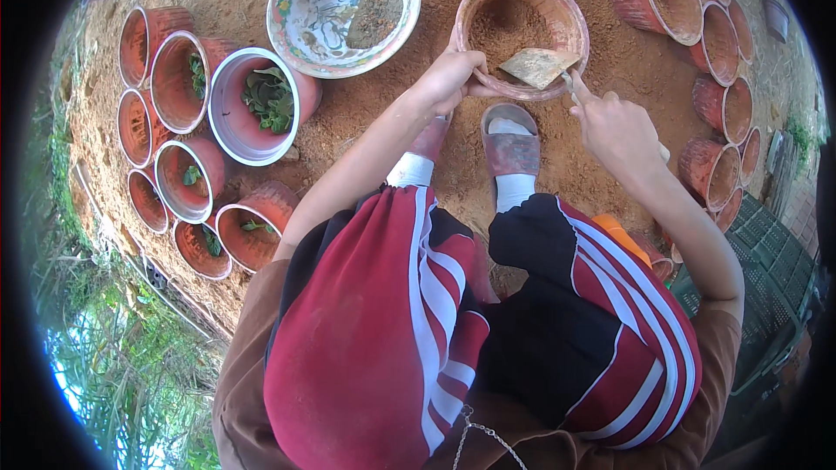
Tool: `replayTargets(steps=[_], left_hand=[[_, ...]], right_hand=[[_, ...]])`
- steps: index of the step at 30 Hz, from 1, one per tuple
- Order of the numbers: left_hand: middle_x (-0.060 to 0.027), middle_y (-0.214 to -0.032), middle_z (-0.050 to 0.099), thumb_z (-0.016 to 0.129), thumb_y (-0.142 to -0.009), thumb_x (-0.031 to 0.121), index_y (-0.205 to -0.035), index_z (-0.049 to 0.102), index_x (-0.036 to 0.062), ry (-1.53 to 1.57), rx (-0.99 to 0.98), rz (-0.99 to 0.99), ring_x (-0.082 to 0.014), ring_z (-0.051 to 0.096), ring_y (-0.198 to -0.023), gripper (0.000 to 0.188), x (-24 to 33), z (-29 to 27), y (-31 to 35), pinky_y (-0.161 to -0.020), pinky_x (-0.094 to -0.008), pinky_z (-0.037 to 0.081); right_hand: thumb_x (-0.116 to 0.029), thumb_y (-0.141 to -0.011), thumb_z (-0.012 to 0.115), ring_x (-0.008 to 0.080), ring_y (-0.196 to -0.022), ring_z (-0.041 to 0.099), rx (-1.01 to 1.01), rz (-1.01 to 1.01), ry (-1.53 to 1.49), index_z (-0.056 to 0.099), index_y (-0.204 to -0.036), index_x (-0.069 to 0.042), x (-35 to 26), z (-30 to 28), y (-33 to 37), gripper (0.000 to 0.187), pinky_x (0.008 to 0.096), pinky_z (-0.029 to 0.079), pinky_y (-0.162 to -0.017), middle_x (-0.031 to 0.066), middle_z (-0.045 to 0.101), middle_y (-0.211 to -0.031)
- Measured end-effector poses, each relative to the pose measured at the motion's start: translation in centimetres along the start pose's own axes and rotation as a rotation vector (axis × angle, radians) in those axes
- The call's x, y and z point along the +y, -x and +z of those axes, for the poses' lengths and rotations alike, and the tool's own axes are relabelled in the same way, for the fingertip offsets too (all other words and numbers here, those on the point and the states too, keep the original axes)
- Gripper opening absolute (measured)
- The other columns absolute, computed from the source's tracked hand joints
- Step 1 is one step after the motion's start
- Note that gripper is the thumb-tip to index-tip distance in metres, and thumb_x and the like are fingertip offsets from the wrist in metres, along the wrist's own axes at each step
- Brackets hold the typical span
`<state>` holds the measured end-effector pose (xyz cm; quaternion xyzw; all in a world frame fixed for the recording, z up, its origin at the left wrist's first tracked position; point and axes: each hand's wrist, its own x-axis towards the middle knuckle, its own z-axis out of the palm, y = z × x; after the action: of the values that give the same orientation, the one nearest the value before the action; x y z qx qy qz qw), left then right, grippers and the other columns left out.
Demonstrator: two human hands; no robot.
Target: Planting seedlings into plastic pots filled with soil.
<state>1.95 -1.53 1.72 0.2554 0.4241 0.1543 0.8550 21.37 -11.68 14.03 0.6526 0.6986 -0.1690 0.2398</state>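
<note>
A: Position of the pot?
B: The reddish clay pot (572,17) is in front of the feet, its opening turned toward the wearer, with loose brown soil (505,26) inside.

A: Left grip?
B: The left hand (448,80) is closed on the pot's near-left rim; some fingers are hidden.

A: Right grip?
B: The right hand (614,122) is wrapped round the handle of a trowel (540,66), index finger extended toward the blade. The blade lies over the near-right part of the opening; contact with the soil cannot be determined.

A: Immediate surroundings?
B: Left of the pot, a patterned basin (294,13) holds a patch of grey-brown soil (378,13). A sandal (512,153) is just below the pot.

A: Further out?
B: At left, a pale-rimmed pot (228,113) contains a green plant (272,101), with smaller pots around it. More reddish pots (644,0) line the right side, near a green plastic crate (762,265).
</note>
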Motion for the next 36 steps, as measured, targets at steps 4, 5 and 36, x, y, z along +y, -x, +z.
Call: replayTargets(steps=[4, 5, 36], left_hand=[[-0.0150, -0.091, 0.054, 0.044, -0.082, -0.003, -0.122, 0.028, -0.0022, 0.003, 0.034, 0.020, -0.0285, 0.065, -0.081, 0.043, -0.3, 1.0, 0.1, -0.077, -0.0407, 0.061], [-0.0157, -0.093, 0.053, 0.044, -0.083, -0.002, -0.120, 0.031, -0.0033, 0.003, 0.054, 0.009, -0.0289, 0.065, -0.082, 0.040, -0.2, 1.1, 0.0, -0.078, -0.0407, 0.060], [-0.0124, -0.094, 0.053, 0.042, -0.083, -0.002, -0.129, 0.025, -0.0008, -0.130, -0.023, -0.037, -0.0227, 0.064, -0.080, 0.049, -0.3, 0.0, -0.8, -0.072, -0.0382, 0.060]], right_hand=[[-0.027, -0.094, 0.050, 0.0396, -0.071, 0.066, 0.049, 0.191, -0.330, 0.052, -0.128, -0.009, -0.6, 1.1, 0.4, 0.039, 0.0475, 0.054, -0.065, 0.0232, 0.065, -0.075], [-0.027, -0.094, 0.050, 0.0396, -0.071, 0.066, 0.048, 0.189, -0.329, 0.052, -0.128, -0.009, -0.1, 0.7, 0.4, 0.039, 0.0475, 0.054, -0.065, 0.0232, 0.065, -0.075], [-0.022, -0.082, 0.066, 0.0273, -0.077, 0.067, -0.232, -0.032, 0.125, 0.064, -0.101, -0.003, 3.7, -9.4, -1.3, 0.027, 0.0336, 0.054, -0.066, 0.0154, 0.066, -0.075]])
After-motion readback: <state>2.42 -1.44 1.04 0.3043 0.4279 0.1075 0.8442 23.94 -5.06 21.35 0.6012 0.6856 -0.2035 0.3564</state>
